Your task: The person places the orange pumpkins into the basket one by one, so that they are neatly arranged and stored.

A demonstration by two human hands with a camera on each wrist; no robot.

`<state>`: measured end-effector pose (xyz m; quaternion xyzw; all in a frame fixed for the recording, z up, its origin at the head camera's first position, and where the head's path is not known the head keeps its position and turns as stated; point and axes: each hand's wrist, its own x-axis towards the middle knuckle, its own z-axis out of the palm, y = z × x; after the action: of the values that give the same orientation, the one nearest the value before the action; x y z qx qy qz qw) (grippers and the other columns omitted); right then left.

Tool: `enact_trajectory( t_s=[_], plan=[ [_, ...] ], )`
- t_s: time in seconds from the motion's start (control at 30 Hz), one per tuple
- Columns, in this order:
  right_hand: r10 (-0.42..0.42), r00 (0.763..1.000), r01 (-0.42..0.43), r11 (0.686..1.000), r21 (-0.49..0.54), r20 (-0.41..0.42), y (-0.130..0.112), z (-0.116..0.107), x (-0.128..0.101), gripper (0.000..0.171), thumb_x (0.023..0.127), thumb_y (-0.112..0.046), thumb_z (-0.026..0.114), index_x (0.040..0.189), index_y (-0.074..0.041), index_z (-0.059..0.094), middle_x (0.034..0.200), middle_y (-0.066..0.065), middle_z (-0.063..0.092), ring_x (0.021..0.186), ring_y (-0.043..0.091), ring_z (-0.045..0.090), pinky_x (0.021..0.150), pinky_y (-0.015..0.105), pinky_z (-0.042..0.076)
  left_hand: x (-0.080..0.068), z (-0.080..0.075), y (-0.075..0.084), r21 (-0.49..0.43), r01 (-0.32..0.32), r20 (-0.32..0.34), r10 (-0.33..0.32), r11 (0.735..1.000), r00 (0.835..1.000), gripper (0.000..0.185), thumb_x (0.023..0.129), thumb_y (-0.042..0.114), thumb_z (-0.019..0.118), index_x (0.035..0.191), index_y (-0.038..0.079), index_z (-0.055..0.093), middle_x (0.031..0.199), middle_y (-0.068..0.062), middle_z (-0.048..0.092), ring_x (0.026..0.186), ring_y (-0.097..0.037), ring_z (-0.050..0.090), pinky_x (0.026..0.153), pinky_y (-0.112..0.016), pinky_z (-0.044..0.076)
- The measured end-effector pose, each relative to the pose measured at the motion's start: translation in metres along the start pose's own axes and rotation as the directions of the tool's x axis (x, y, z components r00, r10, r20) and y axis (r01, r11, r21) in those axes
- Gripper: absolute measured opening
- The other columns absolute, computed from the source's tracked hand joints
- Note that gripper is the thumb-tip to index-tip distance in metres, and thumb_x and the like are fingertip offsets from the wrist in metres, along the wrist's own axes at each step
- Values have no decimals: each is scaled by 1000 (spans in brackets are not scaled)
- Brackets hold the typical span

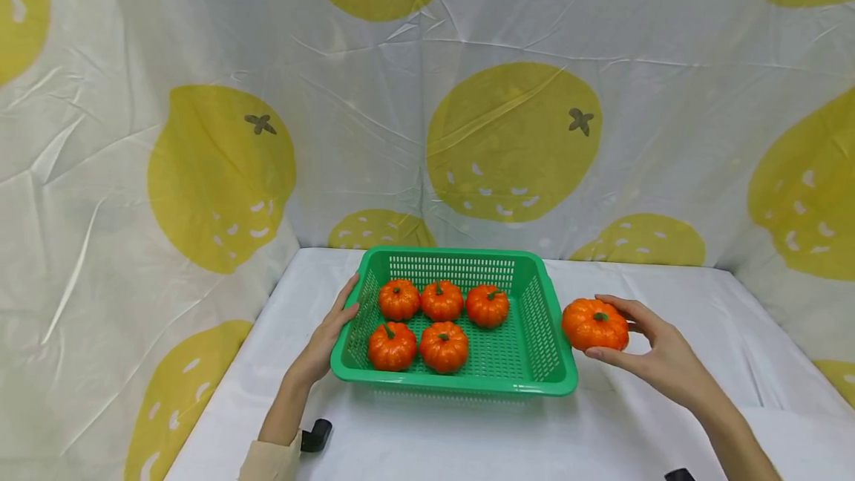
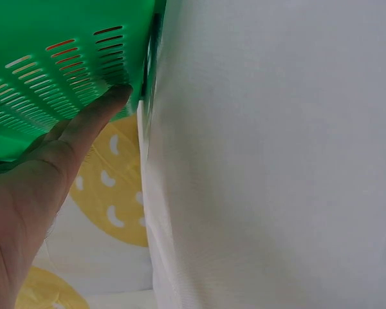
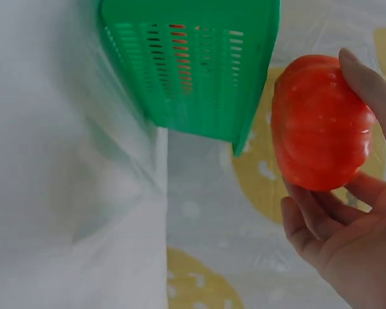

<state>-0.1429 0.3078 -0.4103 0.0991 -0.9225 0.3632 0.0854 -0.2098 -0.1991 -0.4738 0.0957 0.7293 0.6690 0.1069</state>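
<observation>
A green slotted basket (image 1: 544, 325) sits on the white table and holds several small orange pumpkins (image 1: 441, 301). My left hand (image 1: 332, 329) rests with straight fingers against the basket's left wall (image 2: 64, 77), thumb (image 2: 93, 119) on the rim. My right hand (image 1: 651, 347) grips one more orange pumpkin (image 1: 594, 324) just right of the basket, lifted a little off the table. In the right wrist view that pumpkin (image 3: 318, 122) is cupped between fingers and thumb, with the basket's outer wall (image 3: 193, 71) close beside it.
White cloth (image 1: 634, 421) covers the table. A lemon-print curtain (image 1: 508, 139) closes in the back and both sides. A black wrist-strap part (image 1: 315, 435) shows near my left forearm.
</observation>
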Motion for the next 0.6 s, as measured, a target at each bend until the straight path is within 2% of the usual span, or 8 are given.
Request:
enact_trajectory(
  t_s=[0.27, 0.43, 0.5, 0.6],
  plan=[
    [-84, 995, 79, 993, 83, 62, -26, 19, 22, 69, 89, -31, 83, 151, -26, 52, 137, -3, 60, 111, -7, 52, 86, 24, 53, 0, 0, -1, -15, 1, 8, -1, 1000, 1000, 59, 113, 41, 33, 166, 42, 8, 176, -1, -5, 162, -37, -2, 126, -64, 8],
    [-106, 989, 95, 990, 105, 105, -35, 35, 31, 68, 90, -33, 82, 150, -25, 53, 140, -3, 60, 118, 11, 58, 89, 26, 54, 0, 0, -1, -18, 0, 9, 1, 1000, 1000, 59, 113, 41, 33, 166, 41, 8, 176, -1, -5, 162, -36, -3, 126, -63, 7],
    [-114, 985, 100, 989, 109, 128, -39, 41, 35, 69, 90, -35, 82, 151, -24, 52, 142, -2, 59, 122, 21, 59, 94, 31, 54, 1, 0, -1, -14, -2, 7, 2, 1000, 1000, 59, 113, 41, 33, 166, 41, 8, 176, -1, -5, 162, -36, -3, 127, -63, 7],
    [-126, 978, 108, 988, 112, 166, -45, 50, 39, 72, 91, -37, 81, 154, -21, 49, 148, 4, 55, 128, 31, 58, 102, 46, 52, 1, 0, -1, -14, -3, 4, 3, 1000, 1000, 59, 113, 40, 33, 166, 41, 9, 176, 0, -4, 162, -35, -3, 127, -63, 7]
  ],
)
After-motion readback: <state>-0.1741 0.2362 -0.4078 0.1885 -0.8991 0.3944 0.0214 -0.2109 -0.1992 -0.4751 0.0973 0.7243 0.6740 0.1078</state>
